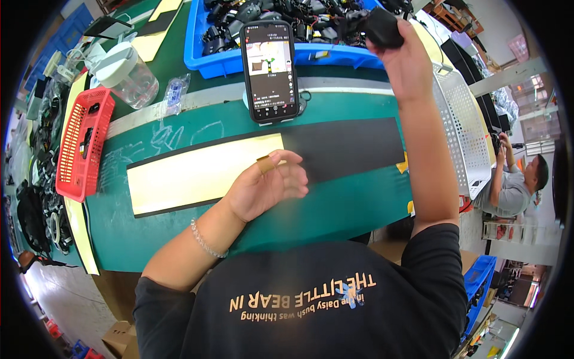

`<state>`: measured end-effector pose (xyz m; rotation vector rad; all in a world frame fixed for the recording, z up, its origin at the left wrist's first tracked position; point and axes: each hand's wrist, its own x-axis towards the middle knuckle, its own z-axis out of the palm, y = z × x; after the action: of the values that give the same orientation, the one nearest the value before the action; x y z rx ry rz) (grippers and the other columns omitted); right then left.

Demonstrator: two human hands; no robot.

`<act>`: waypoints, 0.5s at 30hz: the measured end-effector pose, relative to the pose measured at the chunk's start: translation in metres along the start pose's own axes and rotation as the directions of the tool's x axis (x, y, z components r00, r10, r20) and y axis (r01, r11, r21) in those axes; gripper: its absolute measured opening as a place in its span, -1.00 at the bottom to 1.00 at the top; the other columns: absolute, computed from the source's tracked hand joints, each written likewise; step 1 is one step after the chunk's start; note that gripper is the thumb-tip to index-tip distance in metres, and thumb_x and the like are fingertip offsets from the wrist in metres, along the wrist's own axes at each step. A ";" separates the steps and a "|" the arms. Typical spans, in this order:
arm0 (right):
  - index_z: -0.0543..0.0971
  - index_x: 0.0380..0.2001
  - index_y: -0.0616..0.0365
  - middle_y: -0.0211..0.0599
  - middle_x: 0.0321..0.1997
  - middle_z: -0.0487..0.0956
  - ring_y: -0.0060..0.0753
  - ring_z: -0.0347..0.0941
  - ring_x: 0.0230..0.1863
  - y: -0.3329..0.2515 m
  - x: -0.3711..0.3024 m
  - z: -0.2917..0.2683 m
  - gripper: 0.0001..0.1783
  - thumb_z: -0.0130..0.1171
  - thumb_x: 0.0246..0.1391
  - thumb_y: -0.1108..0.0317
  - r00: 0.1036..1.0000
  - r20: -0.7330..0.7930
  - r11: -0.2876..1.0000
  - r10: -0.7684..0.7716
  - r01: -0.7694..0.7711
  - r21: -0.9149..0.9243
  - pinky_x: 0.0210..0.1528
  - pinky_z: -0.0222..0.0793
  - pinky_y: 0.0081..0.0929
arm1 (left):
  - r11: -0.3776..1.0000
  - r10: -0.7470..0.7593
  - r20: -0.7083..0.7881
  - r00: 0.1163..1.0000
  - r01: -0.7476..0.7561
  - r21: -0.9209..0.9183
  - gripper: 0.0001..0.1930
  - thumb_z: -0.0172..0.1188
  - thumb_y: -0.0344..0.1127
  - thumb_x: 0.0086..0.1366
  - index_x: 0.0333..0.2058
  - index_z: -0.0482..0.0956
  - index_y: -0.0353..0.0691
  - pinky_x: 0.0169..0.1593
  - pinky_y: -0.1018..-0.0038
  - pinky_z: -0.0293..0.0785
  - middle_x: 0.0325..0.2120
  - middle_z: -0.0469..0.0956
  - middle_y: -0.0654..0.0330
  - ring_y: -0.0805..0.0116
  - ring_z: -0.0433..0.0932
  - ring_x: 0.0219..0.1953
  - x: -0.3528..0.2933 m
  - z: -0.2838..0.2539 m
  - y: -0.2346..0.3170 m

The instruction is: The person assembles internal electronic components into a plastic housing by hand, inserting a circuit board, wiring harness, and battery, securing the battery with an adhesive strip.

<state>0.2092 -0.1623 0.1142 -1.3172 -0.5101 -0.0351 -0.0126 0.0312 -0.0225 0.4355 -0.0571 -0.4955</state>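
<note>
Currently gripping a boxy, rounded black device [384, 29] between the thumb and fingers of the right hand [411, 67], raised over the right end of a large blue plastic bin [209, 70] at the far side. Holding the left hand [266, 186] empty, palm partly upturned, fingers apart and loosely curled, just above a long pale-yellow and black mat [197, 176] on the green tabletop [335, 206].

Seeing the blue bin heaped with jumbled small black plastic pieces [317, 24], some with wires. Seeing at the left a red slotted plastic basket [103, 100] with only a few small black parts [86, 139] inside. Noting just beyond the basket a clear plastic jug with a white lid [136, 87], contents too unclear to tell. Noting at the right, past the right forearm, a white perforated plastic basket [465, 128], and between bin and mat a black smartphone [269, 75], propped upright with a lit screen.
</note>
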 end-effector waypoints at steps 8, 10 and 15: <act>0.35 -0.04 0.17 -0.25 -0.20 0.47 -0.43 0.43 -0.21 0.003 -0.135 0.031 -0.71 -0.14 0.28 0.23 0.720 0.406 0.600 0.563 -0.694 0.398 -0.25 0.37 -0.46 | 0.993 -0.089 0.088 0.992 0.082 0.085 -0.55 -0.22 0.04 0.38 -0.09 0.36 -0.27 -0.18 0.32 0.49 -0.32 0.53 -0.11 0.13 0.57 -0.32 0.000 0.000 -0.002; 0.42 -0.12 0.07 -0.38 -0.20 0.53 -0.47 0.47 -0.23 -0.003 -0.152 0.042 -0.72 0.04 0.20 0.16 0.828 0.194 0.842 0.526 -0.539 0.014 -0.35 0.42 -0.41 | 0.992 -0.103 0.094 0.990 0.095 0.088 -0.53 -0.23 0.06 0.38 -0.06 0.35 -0.25 -0.19 0.31 0.50 -0.31 0.53 -0.13 0.11 0.57 -0.32 -0.001 0.003 -0.003; 0.54 -0.38 -0.04 -0.45 -0.44 0.40 -0.34 0.37 -0.46 -0.011 -0.170 0.063 -0.75 0.32 -0.25 0.37 0.735 0.678 0.660 -0.006 0.512 -0.549 -0.47 0.26 -0.43 | 0.989 -0.145 0.059 0.988 0.142 0.047 -0.45 -0.26 0.10 0.40 0.12 0.29 -0.22 -0.18 0.26 0.53 -0.19 0.53 -0.06 0.08 0.58 -0.25 -0.010 0.018 -0.001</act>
<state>0.0332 -0.1507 0.0700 -2.0223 -1.4009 -0.0506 -0.0245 0.0278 -0.0059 0.4678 -0.0965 -0.6507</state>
